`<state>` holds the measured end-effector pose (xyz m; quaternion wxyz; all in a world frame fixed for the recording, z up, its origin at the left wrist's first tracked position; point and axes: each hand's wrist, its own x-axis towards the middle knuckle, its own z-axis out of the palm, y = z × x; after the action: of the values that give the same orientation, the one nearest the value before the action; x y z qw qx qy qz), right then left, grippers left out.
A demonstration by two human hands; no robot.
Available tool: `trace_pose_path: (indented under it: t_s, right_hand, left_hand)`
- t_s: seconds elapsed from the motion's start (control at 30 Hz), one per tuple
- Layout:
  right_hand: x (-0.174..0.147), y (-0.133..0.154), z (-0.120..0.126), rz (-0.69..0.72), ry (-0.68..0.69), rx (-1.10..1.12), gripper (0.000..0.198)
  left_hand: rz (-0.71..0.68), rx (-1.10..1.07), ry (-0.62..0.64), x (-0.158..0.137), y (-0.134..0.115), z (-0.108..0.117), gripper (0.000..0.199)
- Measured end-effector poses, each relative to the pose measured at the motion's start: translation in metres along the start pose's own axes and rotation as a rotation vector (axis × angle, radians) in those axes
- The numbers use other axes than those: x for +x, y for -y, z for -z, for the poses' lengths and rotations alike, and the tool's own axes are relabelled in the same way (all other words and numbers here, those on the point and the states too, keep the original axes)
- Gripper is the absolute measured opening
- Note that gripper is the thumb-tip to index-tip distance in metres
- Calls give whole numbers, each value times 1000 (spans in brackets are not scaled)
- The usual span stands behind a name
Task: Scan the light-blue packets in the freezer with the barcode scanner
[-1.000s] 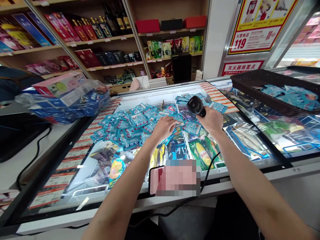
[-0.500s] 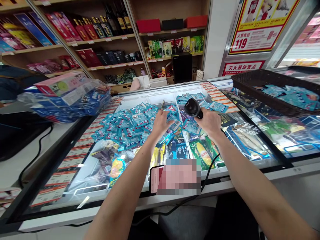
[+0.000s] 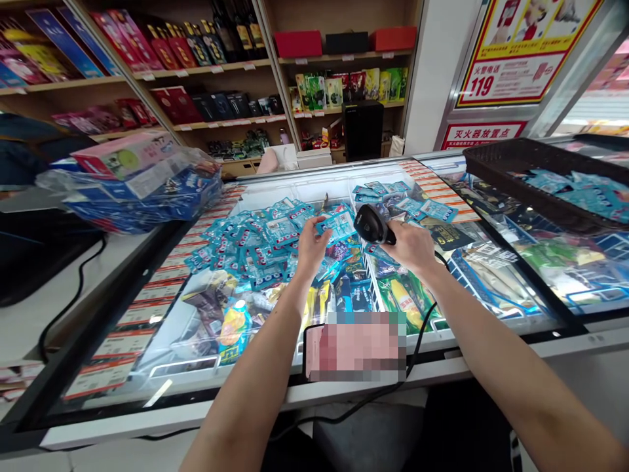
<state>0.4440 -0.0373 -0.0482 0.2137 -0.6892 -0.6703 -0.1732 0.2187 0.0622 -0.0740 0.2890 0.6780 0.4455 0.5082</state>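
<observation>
My left hand (image 3: 312,246) pinches a small light-blue packet (image 3: 340,224) by its left edge, above the glass top. In my right hand (image 3: 413,245) is a black handheld barcode scanner (image 3: 369,224), its head turned left toward that packet. A black cord runs from the scanner down past my right wrist. A heap of similar blue packets (image 3: 268,239) spreads to the left of my left hand. Beyond the scanner lies a smaller group of blue packets (image 3: 378,190).
Beneath the packets is a glass-topped freezer (image 3: 187,347) with bagged goods inside. A phone (image 3: 314,354), partly blurred out, rests on the near edge. At right stands a dark basket (image 3: 496,172) holding blue packets; at left, a plastic-wrapped bundle (image 3: 142,190).
My left hand has closed on a blue packet and raised it. My right hand has brought the scanner slightly left and down, closer to the packet. The view has shifted a little.
</observation>
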Motion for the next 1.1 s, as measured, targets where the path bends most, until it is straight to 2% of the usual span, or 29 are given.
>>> trace_pose_path:
  t_s: [0.2, 0.4, 0.6, 0.9, 1.1]
  right_hand:
    - [-3, 3, -2, 101, -41, 38, 35]
    - [-4, 4, -2, 156, -21, 48, 36]
    - [-4, 4, -1, 170, -17, 45, 36]
    - [-4, 6, 2, 154, 71, 53, 40]
    - [-4, 5, 0, 157, 59, 58, 40]
  left_hand:
    - [63, 27, 2, 1, 3, 1, 31]
    - [76, 44, 0, -1, -3, 0, 30]
    - [88, 58, -4, -1, -5, -1, 29]
    - [64, 75, -8, 1, 5, -2, 33]
    - [72, 98, -9, 0, 0, -1, 34]
